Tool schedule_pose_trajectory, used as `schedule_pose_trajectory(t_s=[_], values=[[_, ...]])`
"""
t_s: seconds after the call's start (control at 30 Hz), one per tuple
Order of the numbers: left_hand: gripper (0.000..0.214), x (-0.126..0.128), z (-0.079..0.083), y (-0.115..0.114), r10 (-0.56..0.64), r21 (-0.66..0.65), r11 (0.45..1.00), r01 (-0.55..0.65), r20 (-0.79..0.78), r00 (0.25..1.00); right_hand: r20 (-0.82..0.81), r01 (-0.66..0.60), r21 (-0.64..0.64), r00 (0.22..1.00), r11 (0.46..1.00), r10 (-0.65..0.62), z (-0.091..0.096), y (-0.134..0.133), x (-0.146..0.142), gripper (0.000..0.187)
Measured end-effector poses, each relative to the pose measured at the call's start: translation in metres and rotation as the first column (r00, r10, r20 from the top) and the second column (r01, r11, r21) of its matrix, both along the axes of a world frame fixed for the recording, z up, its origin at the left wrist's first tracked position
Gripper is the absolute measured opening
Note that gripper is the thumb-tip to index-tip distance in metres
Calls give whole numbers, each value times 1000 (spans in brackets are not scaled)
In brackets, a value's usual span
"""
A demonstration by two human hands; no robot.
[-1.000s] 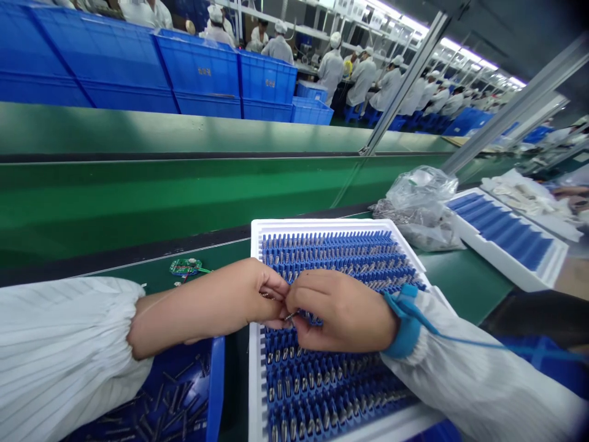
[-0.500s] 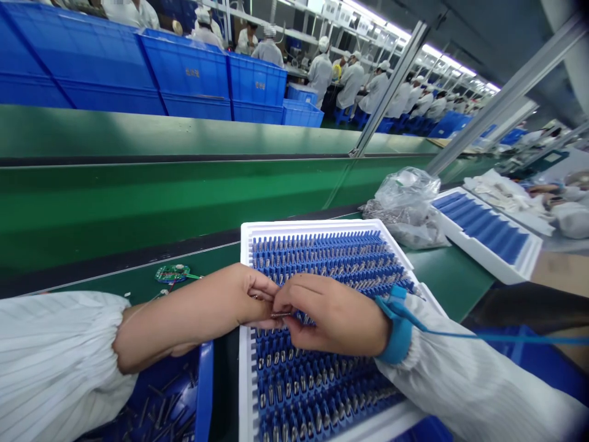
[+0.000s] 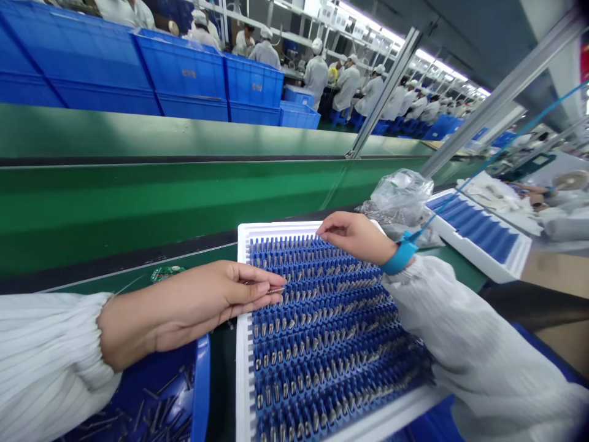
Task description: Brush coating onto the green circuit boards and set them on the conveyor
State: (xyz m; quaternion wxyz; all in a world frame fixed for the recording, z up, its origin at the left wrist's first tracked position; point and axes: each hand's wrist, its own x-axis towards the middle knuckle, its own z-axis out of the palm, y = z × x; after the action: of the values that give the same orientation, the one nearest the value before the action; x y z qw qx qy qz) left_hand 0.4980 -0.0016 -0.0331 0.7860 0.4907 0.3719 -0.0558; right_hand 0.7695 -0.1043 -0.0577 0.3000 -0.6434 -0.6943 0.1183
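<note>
A white tray (image 3: 242, 344) with blue slotted rows holds several small metal pins. At the tray's left edge my left hand (image 3: 202, 301) pinches a small metal pin (image 3: 275, 290) between thumb and fingers. My right hand (image 3: 354, 236), with a blue wrist strap (image 3: 399, 256), hovers over the tray's far rows with fingertips pinched together; whether anything is in them I cannot make out.
A blue bin (image 3: 156, 399) of loose pins sits under my left arm. A small green circuit board (image 3: 163, 273) lies on the green belt. A plastic bag (image 3: 400, 196) and a second tray (image 3: 478, 236) lie to the right. Blue crates and several workers fill the background.
My hands were together over the tray's middle. The right hand has moved away to the tray's far rows; the left hand stays by the left edge, still holding a pin.
</note>
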Motion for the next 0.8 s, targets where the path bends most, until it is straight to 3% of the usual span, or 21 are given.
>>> schedule_pose_trajectory(t_s=[0.13,0.27,0.8], values=[[23,1,0,1,15,-18,1000,-15,-16,1000,124,79,-134,990,988,-63,-23,13,11,22],[21,1,-3,3,31,-19,999,-32,-23,999,229,116,-195,971,974,-69,-34,20,12,24],[21,-1,-4,2,41,-22,999,-42,-26,999,318,79,-201,948,976,-11,-38,25,9,24]])
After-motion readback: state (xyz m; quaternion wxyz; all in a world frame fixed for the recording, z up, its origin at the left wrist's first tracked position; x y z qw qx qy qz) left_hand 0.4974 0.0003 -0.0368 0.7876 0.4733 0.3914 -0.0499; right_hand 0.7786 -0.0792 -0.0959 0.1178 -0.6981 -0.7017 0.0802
